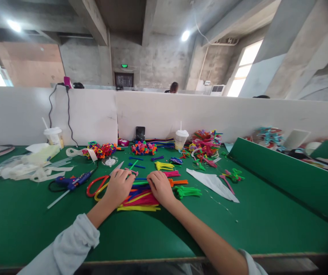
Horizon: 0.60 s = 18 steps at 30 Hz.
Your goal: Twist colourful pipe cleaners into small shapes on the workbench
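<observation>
A bundle of coloured pipe cleaners (141, 200), yellow, pink, blue and orange, lies in front of me. Over its left end my left hand (119, 185) is closed, fingers curled down onto pipe cleaners. My right hand (161, 186) is closed likewise over the right end, and blue and green lengths span the gap between both hands. The fingertips are partly hidden. Scissors with a red and yellow handle (93, 187) lie beside and partly under my left hand. Right of my right hand sit folded bunches in green (187, 191), orange (180, 182) and pink (172, 173).
A blue glue gun (73, 181) lies left, near plastic strips (39, 168). Behind are a yellow bunch (164, 166), a dish of white bits (110, 161), finished colourful pieces (143, 148) and a lidded cup (181, 139). White cloth (212, 182) and a green divider (281, 173) are right.
</observation>
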Available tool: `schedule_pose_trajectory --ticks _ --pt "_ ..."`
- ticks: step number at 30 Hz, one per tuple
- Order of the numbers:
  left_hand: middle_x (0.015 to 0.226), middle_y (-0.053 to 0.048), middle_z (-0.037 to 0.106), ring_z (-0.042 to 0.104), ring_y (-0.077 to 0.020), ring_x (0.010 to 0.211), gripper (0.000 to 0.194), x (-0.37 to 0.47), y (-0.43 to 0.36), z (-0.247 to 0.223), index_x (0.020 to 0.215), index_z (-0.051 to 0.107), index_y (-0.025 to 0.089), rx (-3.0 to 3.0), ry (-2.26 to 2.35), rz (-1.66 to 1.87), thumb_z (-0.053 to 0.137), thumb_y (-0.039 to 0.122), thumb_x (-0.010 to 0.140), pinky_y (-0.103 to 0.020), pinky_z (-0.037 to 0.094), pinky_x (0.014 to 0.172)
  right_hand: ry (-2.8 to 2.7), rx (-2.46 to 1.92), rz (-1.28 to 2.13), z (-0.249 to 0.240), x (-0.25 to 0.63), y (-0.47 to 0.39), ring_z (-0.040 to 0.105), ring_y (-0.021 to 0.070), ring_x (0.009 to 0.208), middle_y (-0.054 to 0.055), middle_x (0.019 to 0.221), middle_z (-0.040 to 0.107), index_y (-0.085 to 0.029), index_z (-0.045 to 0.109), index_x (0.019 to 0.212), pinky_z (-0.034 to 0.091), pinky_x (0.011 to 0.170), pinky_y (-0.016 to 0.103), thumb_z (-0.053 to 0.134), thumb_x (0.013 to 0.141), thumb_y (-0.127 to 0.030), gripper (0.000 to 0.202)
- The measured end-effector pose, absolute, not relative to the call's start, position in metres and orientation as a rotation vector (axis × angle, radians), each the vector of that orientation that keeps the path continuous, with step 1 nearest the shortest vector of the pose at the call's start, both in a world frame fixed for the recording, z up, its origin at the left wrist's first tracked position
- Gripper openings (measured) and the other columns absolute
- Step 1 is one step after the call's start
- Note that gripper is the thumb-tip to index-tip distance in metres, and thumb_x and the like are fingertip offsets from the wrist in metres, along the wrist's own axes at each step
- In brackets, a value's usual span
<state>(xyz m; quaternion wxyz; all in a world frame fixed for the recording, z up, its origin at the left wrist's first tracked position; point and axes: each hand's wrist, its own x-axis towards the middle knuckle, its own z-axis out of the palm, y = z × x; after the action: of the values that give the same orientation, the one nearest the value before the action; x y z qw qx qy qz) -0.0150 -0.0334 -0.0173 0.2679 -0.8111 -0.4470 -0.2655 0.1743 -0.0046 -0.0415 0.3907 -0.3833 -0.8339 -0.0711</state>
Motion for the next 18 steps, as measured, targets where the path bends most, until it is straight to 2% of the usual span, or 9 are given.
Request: schedule_pose_trajectory --ticks 2,6,11,14,18 --pt "0.085 -0.006 0.058 0.047 -0.019 0.079 0.019 -0.018 -0.033 -0.015 0.082 0.056 0.018 -2.165 -1.196 -0.618 0.038 0.021 0.086 -0.035 0.03 0.075 -2.09 -0.966 -0.169 -0.042 0.175 -0.004 0.046 0.0175 0.08 0.006 0.083 0.057 -0.017 0.054 0.08 0.036 0.071 0.029 0.037 0.086 -0.018 0.018" --pt "0.073 -0.006 0.055 0.047 -0.0198 0.074 0.02 -0.021 -0.03 -0.017 0.081 0.057 0.017 -2.24 -1.176 -0.462 0.038 0.022 0.085 -0.034 0.031 0.067 -2.056 -0.952 -0.129 -0.042 0.177 -0.003 0.046 0.0171 0.079 0.006 0.082 0.056 -0.017 0.054 0.08 0.036 0.071 0.029 0.037 0.086 -0.017 0.018" --pt "0.074 -0.005 0.057 0.049 -0.0187 0.074 0.02 -0.02 -0.027 -0.021 0.082 0.057 0.017 -2.3 -1.289 -0.609 0.038 0.023 0.085 -0.031 0.034 0.067 -2.036 -0.984 -0.122 -0.043 0.177 -0.003 0.046 0.0174 0.081 0.005 0.083 0.057 -0.019 0.056 0.081 0.035 0.072 0.03 0.039 0.086 -0.018 0.017" --pt "0.073 -0.003 0.059 0.052 -0.0175 0.075 0.022 -0.021 -0.025 -0.02 0.077 0.058 0.018 -2.372 -1.405 -0.674 0.039 0.026 0.085 -0.03 0.035 0.069 -2.028 -0.991 -0.091 -0.042 0.177 -0.001 0.047 0.017 0.081 0.005 0.082 0.057 -0.019 0.056 0.08 0.035 0.071 0.03 0.04 0.085 -0.019 0.017" --pt "0.071 -0.002 0.062 0.055 -0.0151 0.07 0.031 -0.028 -0.012 -0.015 0.071 0.059 0.02 -2.423 -1.701 -0.613 0.035 0.031 0.086 -0.025 0.037 0.061 -2.081 -0.949 -0.012 -0.039 0.179 -0.001 0.047 0.0161 0.08 0.005 0.081 0.056 -0.018 0.057 0.079 0.036 0.072 0.029 0.041 0.084 -0.017 0.016"
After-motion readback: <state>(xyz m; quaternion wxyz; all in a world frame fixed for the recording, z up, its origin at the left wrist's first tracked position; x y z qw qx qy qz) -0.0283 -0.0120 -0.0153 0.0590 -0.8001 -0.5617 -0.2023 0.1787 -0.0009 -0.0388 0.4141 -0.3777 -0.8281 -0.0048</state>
